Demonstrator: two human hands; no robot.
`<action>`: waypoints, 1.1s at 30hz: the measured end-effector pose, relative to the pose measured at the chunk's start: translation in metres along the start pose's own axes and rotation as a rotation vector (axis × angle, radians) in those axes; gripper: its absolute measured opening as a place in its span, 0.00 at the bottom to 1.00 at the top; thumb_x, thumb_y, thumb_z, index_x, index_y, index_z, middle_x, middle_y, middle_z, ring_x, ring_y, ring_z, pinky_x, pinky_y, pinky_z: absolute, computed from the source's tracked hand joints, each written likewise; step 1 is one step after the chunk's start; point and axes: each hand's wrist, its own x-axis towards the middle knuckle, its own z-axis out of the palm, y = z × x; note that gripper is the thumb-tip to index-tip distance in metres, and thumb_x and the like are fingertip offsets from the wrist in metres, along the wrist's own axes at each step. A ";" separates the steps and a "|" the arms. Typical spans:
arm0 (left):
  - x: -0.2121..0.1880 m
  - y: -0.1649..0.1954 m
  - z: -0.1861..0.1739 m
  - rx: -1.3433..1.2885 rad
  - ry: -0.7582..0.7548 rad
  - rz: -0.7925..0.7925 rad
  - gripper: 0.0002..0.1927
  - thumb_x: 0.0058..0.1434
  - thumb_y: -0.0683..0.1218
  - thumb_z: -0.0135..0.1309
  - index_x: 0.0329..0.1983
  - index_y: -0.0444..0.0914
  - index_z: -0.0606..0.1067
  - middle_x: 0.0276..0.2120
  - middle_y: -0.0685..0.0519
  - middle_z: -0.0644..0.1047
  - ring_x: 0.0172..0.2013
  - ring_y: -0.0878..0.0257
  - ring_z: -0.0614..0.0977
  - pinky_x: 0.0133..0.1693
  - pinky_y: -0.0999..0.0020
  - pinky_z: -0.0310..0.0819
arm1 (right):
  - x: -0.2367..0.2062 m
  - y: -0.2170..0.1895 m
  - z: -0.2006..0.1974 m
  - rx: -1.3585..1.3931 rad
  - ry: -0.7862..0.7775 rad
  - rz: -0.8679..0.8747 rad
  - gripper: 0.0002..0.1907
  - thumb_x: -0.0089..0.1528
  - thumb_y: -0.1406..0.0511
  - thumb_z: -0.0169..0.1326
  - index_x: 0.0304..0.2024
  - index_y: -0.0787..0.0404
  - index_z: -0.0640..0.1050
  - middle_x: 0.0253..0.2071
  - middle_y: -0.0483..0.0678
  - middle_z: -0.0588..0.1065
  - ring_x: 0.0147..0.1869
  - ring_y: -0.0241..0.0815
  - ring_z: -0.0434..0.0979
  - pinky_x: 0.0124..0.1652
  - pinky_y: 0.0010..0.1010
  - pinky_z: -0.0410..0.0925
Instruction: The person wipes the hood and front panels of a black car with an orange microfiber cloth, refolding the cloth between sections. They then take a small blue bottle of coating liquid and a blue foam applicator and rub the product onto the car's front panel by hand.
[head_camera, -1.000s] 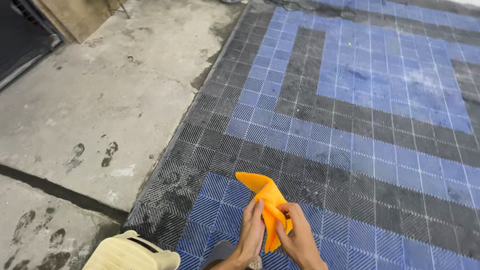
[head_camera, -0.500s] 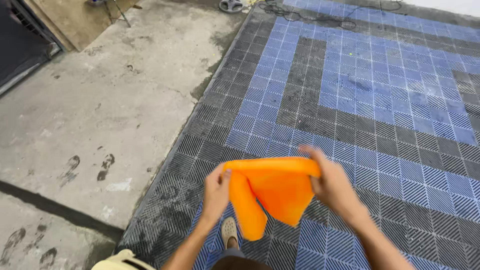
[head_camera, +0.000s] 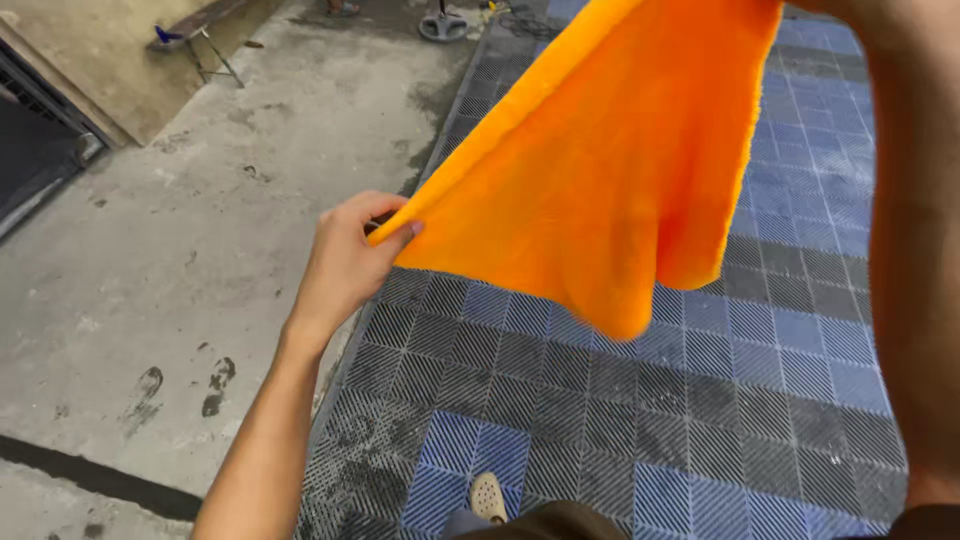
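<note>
Grey stained concrete floor meets a blue and dark grey ribbed plastic tile floor; a beige wall stands behind.

bare forearms, a beige perforated clog, dark trousers.

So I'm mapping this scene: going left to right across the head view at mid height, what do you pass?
Bare concrete floor → left hand pinching a cloth corner → orange cloth held up → blue and grey grid floor tiles → right forearm.
</note>
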 end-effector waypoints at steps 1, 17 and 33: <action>0.009 -0.011 -0.008 0.028 0.042 0.028 0.11 0.62 0.42 0.61 0.46 0.33 0.80 0.38 0.47 0.83 0.37 0.59 0.85 0.41 0.67 0.77 | 0.023 0.010 -0.001 -0.025 -0.047 0.025 0.22 0.62 0.73 0.59 0.58 0.68 0.71 0.37 0.58 0.80 0.39 0.52 0.82 0.41 0.39 0.75; -0.161 -0.195 -0.053 -0.420 -0.182 -0.464 0.16 0.48 0.33 0.59 0.42 0.32 0.80 0.38 0.52 0.83 0.41 0.65 0.82 0.45 0.70 0.76 | -0.127 -0.011 0.212 1.333 -0.645 0.058 0.15 0.58 0.74 0.60 0.48 0.65 0.83 0.37 0.51 0.79 0.36 0.43 0.79 0.38 0.34 0.77; -0.106 -0.179 0.094 -1.907 0.084 -0.559 0.46 0.63 0.74 0.32 0.75 0.42 0.54 0.73 0.45 0.61 0.69 0.44 0.61 0.66 0.44 0.56 | -0.088 -0.026 0.433 2.709 -0.887 0.749 0.38 0.61 0.49 0.52 0.65 0.70 0.70 0.52 0.58 0.75 0.54 0.54 0.76 0.51 0.45 0.70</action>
